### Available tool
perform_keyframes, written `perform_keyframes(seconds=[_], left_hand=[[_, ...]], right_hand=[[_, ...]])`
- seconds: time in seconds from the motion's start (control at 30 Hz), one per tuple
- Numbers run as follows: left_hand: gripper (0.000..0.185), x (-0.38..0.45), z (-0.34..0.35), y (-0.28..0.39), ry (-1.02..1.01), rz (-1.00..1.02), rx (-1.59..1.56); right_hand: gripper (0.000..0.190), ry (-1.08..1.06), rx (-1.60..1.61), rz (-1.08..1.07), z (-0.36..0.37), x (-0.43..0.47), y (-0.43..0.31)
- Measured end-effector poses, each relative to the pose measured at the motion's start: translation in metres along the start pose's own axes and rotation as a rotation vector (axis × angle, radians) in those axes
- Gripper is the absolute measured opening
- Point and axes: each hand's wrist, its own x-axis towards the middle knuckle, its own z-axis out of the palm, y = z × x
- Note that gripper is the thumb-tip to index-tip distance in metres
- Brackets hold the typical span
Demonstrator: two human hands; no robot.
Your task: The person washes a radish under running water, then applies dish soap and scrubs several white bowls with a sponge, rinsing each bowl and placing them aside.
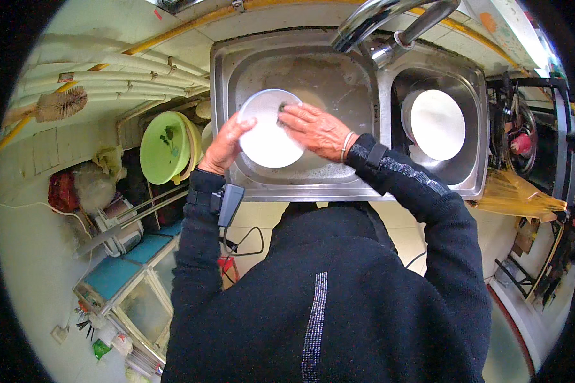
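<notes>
A round white dish (pixel 270 143) is held over the large basin of a stainless steel sink (pixel 292 191). My left hand (pixel 225 143) grips its left rim, thumb on the upper face. Across the right side of the dish lies my right hand (pixel 314 129), its fingers pressing a small dark scouring pad (pixel 282 109) to the surface. Most of the pad is hidden under the fingers. Another white dish (pixel 438 124) rests in the smaller right basin, with the rim of a further dish showing beneath it.
A chrome faucet (pixel 378 21) arches over the divider between the basins. Left of the sink, a light green plastic basin (pixel 165 148) holds dark scraps. A bristle brush (pixel 62 104) hangs at far left. An orange plastic bag (pixel 520 194) hangs beside the right basin.
</notes>
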Motion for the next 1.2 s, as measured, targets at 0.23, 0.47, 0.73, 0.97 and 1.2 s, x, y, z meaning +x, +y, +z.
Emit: perform_keyframes(seconds=[0.23,0.47,0.73,0.97,1.2], left_hand=[[0.042,0.008,0.024,-0.037,0.306,0.187,-0.225],[0.045,0.005,-0.001,-0.022,0.153,0.081,-0.411],[0.046,0.011,0.001,-0.024,0.189,0.035,0.099],[0.035,0.016,0.016,-0.058,0.370,0.160,-0.381],[0.033,0.008,-0.007,-0.051,0.316,0.099,-0.348]], right_hand=[[0.043,0.191,0.434,0.168,0.008,0.010,-0.021],[0.038,-0.013,0.314,0.109,0.009,0.011,-0.013],[0.047,0.007,-0.134,0.170,0.031,0.002,-0.011],[0.051,0.213,0.517,0.145,0.053,0.003,-0.013],[0.041,-0.120,0.075,0.318,0.036,0.005,-0.018]])
